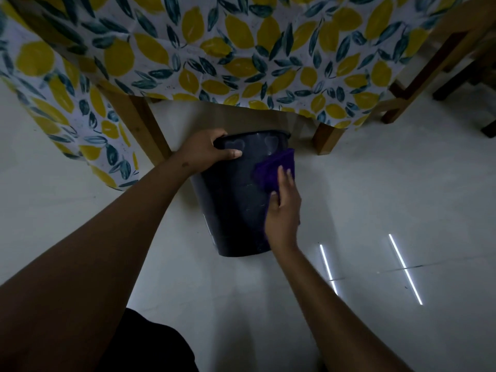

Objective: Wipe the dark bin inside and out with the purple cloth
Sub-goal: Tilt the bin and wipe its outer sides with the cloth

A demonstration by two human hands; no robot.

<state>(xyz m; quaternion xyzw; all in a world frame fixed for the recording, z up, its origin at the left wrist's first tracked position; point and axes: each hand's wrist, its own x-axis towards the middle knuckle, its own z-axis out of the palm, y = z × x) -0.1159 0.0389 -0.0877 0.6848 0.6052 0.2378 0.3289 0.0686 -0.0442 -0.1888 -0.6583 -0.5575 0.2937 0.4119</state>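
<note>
The dark bin stands on the pale floor, tipped away from me, with faint heart shapes near its rim. My left hand grips the rim on the left, fingers curled over the edge and thumb on the outer wall. The purple cloth lies flat against the outside of the bin's right side, near the top. My right hand presses on the cloth, fingers spread over it. The inside of the bin is hidden from here.
A table draped in a lemon-and-leaf cloth hangs over the bin's far side, with wooden legs left and right. A wooden chair frame stands at the far right. Glossy floor tiles reflect ceiling lights.
</note>
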